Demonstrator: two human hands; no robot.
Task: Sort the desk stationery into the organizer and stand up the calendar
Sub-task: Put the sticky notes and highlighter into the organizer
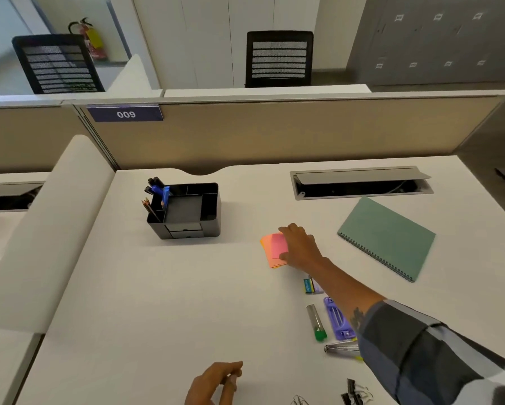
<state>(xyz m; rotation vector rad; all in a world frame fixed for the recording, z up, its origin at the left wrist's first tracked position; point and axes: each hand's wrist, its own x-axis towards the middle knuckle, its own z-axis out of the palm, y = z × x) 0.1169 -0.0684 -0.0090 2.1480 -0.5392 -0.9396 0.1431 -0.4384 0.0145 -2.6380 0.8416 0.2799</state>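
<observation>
Pink-orange sticky notes (273,249) lengthwise away (right hand (299,247) atop)

A white desk (163,287) meets a beige partition (274,133) labelled 009. Beyond it stand two black mesh chairs (279,58), white wall panels, grey lockers (438,39) and a fire extinguisher (89,36).

One organizer (187,211); one green notebook (387,236); one sticky-note stack (273,248); one lead tube (316,323); one purple stapler (337,318); two office chairs (279,58).
</observation>
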